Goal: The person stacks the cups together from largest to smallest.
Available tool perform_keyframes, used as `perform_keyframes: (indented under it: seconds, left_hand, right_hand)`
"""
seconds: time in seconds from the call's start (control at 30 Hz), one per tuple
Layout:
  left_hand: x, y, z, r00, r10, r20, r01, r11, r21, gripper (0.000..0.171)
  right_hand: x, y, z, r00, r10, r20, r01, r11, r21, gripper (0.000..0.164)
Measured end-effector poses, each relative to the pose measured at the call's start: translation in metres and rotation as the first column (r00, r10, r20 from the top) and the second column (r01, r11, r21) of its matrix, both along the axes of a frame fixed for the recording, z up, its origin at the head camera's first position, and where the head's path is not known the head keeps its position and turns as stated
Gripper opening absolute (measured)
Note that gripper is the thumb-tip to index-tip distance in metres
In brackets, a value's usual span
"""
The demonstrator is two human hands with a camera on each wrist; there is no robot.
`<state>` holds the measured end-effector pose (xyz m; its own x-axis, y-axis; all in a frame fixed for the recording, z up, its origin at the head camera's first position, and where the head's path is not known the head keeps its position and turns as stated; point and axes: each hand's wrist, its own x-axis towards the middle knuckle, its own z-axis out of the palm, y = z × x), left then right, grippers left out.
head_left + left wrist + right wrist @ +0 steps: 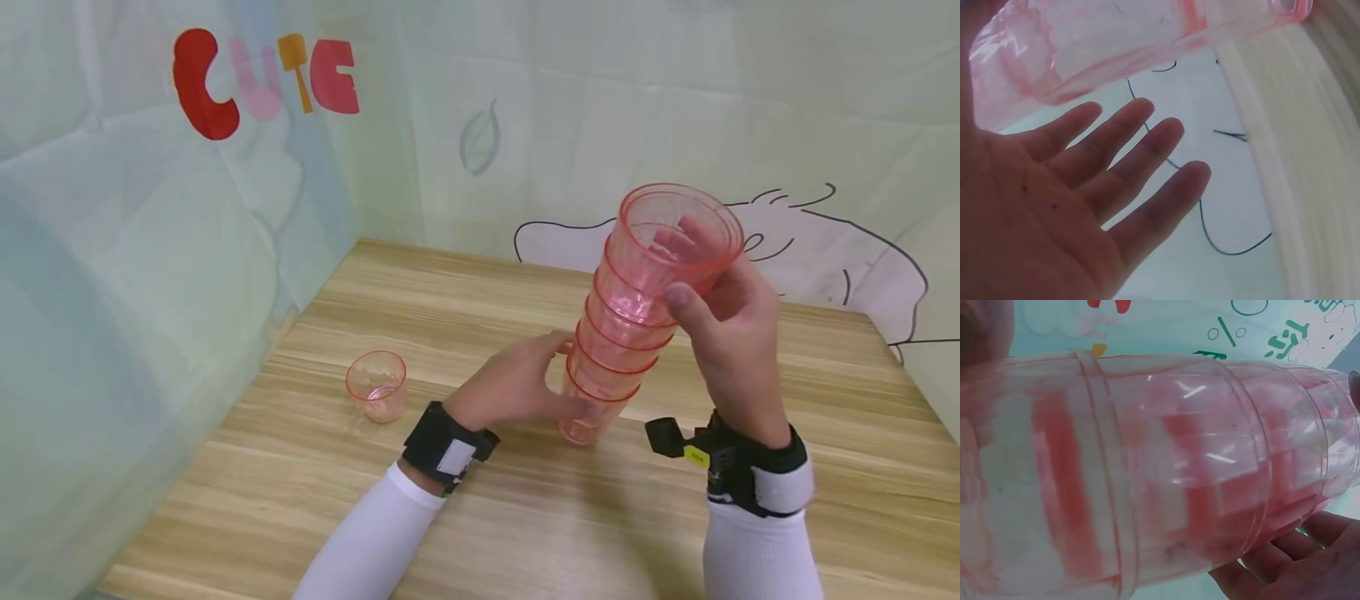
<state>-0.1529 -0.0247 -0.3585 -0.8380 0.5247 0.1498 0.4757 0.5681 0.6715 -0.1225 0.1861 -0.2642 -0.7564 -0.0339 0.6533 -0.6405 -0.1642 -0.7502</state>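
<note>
A tilted stack of several translucent pink plastic cups (622, 333) is raised over the table, its top rim leaning right. My right hand (738, 333) grips the uppermost cup, thumb on the near side and fingers behind the rim. Low on the stack, my left hand (513, 383) is beside the bottom cup, with its thumb overlapping it. The left wrist view shows that hand's fingers (1141, 169) straight and spread, close under the cups. Nested rims fill the right wrist view, where the left hand also appears at the lower right.
One pink cup (384, 407) stands upright on the wood-grain table (300, 500), left of my left hand. Printed cloth (420, 125) hangs along the left and back edges of the table.
</note>
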Motion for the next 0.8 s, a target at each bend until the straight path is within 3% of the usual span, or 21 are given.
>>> perform_keyframes:
  seconds: [0.4,0.8]
  left_hand:
    - [0.0,-0.01,0.01,0.999,0.042,0.014,-0.041,0.996,-0.079,0.092]
    - [0.0,-0.022,0.015,0.995,0.079,-0.053,-0.087,0.984,-0.156,0.092]
  right_hand:
    - [-0.003,0.001,-0.01,1.0,-0.013,-0.008,0.013,1.0,0.025,0.062]
    - [-0.003,0.001,-0.014,1.0,-0.012,-0.004,0.012,0.999,0.047,0.065]
